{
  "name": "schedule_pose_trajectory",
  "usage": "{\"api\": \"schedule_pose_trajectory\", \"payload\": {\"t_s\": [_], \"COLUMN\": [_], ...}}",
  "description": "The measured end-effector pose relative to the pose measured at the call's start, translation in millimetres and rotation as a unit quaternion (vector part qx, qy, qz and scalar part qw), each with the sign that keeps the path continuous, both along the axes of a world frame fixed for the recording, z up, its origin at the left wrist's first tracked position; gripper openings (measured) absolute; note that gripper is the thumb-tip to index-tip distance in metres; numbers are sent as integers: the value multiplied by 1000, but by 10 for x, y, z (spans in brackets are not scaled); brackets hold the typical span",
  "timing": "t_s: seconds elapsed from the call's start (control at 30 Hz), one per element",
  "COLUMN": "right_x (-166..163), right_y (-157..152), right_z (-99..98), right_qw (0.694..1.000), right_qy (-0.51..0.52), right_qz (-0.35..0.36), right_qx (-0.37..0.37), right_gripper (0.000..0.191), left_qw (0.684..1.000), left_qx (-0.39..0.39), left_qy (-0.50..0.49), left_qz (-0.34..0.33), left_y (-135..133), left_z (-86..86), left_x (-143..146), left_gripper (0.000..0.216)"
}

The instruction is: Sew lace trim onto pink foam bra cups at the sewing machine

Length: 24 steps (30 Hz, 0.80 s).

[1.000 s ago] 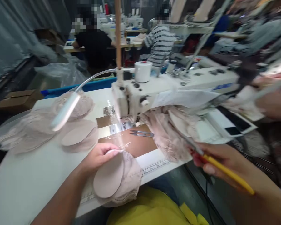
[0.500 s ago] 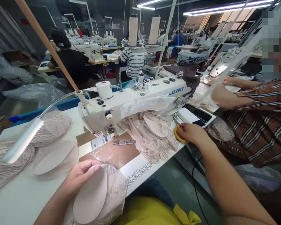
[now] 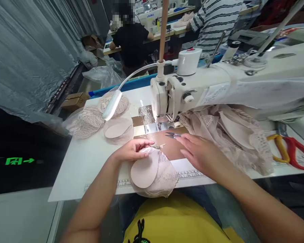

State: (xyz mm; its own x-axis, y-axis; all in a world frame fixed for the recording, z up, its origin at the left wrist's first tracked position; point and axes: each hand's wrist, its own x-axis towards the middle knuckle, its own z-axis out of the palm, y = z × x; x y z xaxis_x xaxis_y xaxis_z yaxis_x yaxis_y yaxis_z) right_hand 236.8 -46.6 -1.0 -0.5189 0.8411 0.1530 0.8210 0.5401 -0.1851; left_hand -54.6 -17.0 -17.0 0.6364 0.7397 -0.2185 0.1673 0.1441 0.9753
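Note:
My left hand [image 3: 131,151] pinches the top edge of a beige padded cup with lace trim [image 3: 152,173] lying at the table's front edge. My right hand [image 3: 197,152] hovers empty with fingers stretched out, just right of the cup and near the small thread snips [image 3: 172,135] on the brown plate. The white sewing machine [image 3: 192,87] stands behind, its needle area above the metal plate [image 3: 155,127]. Yellow and red scissors [image 3: 286,148] lie on the table at far right.
A pile of lace cups [image 3: 230,131] lies under the machine arm. More cups [image 3: 101,116] sit at left beside a gooseneck lamp [image 3: 112,104]. A printed ruler [image 3: 190,174] runs along the white table's front edge. Other workers sit at machines behind.
The right hand has let go of the yellow scissors, which now lie at far right, and has come back empty beside the cup. The view swung back down toward the needle.

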Motion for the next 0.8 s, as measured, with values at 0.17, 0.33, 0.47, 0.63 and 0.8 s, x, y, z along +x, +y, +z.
{"api": "schedule_pose_trajectory", "payload": {"t_s": [0.17,0.33,0.47,0.63,0.8], "right_x": [-332,-275,-291,-566,-799], "right_y": [362,442,351,247,311], "right_z": [-193,-161,-39,37,-79], "right_qw": [981,977,988,958,942], "right_qy": [-184,-178,4,193,230], "right_qz": [-66,-89,-68,37,38], "right_qx": [-9,-76,-139,-208,-242], "right_gripper": [40,36,28,25,31], "left_qw": [997,991,991,990,992], "left_qx": [64,98,69,21,7], "left_qy": [40,91,95,105,88], "left_qz": [-5,9,65,91,95], "left_y": [-54,-140,-166,-179,-207], "left_z": [106,210,162,77,60], "left_x": [-88,-201,-170,15,115], "left_gripper": [56,57,51,28,38]}}
